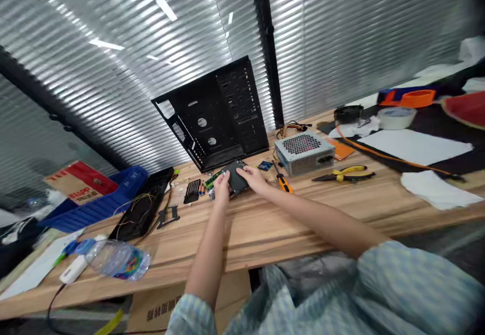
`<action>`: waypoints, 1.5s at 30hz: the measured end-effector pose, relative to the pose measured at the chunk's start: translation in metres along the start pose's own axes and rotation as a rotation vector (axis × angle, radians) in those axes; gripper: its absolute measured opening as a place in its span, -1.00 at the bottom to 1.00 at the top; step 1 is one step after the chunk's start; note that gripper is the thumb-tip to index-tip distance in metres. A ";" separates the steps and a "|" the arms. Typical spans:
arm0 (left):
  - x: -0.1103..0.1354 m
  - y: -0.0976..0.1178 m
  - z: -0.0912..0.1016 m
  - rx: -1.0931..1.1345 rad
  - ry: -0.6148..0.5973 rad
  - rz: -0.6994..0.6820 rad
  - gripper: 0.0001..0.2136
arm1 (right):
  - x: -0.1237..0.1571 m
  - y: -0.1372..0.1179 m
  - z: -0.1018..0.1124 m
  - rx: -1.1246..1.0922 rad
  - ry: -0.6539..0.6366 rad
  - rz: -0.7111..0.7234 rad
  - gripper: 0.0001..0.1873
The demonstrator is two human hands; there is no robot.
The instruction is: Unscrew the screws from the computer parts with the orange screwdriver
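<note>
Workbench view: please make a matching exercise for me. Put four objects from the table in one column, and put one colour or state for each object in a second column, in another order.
Objects:
1. power supply unit
2. pliers
3. screwdriver
4. plastic bottle

Descriptions:
A. yellow and black handles
B. clear, lying on its side
C. silver metal box with grille
D. orange handle

Pairs: 1-C, 2-A, 3-D, 4-B

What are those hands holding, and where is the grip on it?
Both hands hold a dark flat computer part: the left hand grips its left end, and the right hand rests on its right side.
</note>
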State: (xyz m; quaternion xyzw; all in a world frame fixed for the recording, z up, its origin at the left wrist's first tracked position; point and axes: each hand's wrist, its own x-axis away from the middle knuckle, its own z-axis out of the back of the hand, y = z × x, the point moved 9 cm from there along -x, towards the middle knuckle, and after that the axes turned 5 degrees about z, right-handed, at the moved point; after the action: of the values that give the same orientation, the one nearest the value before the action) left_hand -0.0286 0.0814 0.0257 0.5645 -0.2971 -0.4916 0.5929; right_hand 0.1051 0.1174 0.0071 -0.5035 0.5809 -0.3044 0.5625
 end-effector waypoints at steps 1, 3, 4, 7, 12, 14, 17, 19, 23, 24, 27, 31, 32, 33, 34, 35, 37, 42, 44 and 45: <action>0.002 0.003 0.002 -0.011 0.014 -0.010 -0.43 | 0.001 0.000 -0.002 0.005 -0.011 -0.002 -0.46; 0.005 0.008 0.005 -0.041 0.038 -0.035 -0.45 | 0.004 0.001 -0.004 0.027 -0.017 -0.004 -0.47; 0.007 0.011 0.006 -0.059 0.048 -0.049 -0.46 | 0.005 0.001 -0.004 0.043 -0.013 -0.005 -0.47; 0.013 0.018 0.005 -0.126 0.073 -0.100 -0.49 | 0.008 0.003 0.000 0.114 0.029 -0.004 -0.48; 0.021 0.025 0.003 -0.207 0.127 -0.158 -0.57 | 0.013 -0.003 0.007 0.239 0.101 0.045 -0.50; 0.023 0.026 0.004 -0.220 0.147 -0.166 -0.58 | 0.015 -0.008 0.006 0.269 0.103 0.066 -0.52; 0.023 0.026 0.003 -0.219 0.152 -0.170 -0.57 | 0.018 -0.014 0.004 0.295 0.101 0.088 -0.54; 0.023 0.026 0.003 -0.209 0.145 -0.171 -0.55 | 0.018 -0.016 0.004 0.305 0.102 0.096 -0.54; 0.022 0.024 0.003 -0.187 0.138 -0.172 -0.52 | 0.017 -0.015 0.004 0.313 0.098 0.104 -0.52; 0.021 0.023 0.004 -0.184 0.139 -0.173 -0.52 | 0.017 -0.014 0.004 0.313 0.098 0.105 -0.52; 0.021 0.021 0.004 -0.172 0.137 -0.173 -0.52 | 0.016 -0.012 0.004 0.308 0.099 0.102 -0.53; 0.022 0.022 0.001 -0.145 0.125 -0.178 -0.52 | 0.016 -0.011 0.005 0.297 0.110 0.091 -0.53; 0.023 0.023 0.001 -0.140 0.126 -0.182 -0.52 | 0.016 -0.011 0.005 0.293 0.110 0.090 -0.52; 0.025 0.024 0.001 -0.138 0.131 -0.188 -0.52 | 0.016 -0.011 0.006 0.287 0.109 0.089 -0.52; 0.028 0.026 0.001 -0.139 0.138 -0.197 -0.53 | 0.015 -0.012 0.006 0.282 0.104 0.090 -0.51; 0.030 0.027 0.001 -0.144 0.146 -0.208 -0.54 | 0.015 -0.013 0.006 0.276 0.099 0.089 -0.51; 0.035 0.030 0.001 -0.161 0.158 -0.230 -0.59 | 0.012 -0.014 0.008 0.268 0.091 0.085 -0.49; 0.039 0.025 -0.002 -0.203 0.167 -0.225 -0.67 | 0.007 -0.017 0.011 0.296 0.042 0.064 -0.47; 0.038 0.020 -0.002 -0.201 0.176 -0.204 -0.66 | 0.006 -0.019 0.010 0.343 0.006 0.051 -0.49; 0.038 0.018 -0.003 -0.195 0.179 -0.194 -0.65 | 0.007 -0.019 0.010 0.374 -0.007 0.043 -0.51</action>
State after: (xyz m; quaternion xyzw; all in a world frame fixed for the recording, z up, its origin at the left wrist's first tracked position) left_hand -0.0088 0.0455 0.0346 0.5718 -0.1377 -0.5208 0.6187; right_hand 0.1208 0.1076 0.0207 -0.3788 0.5229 -0.3931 0.6546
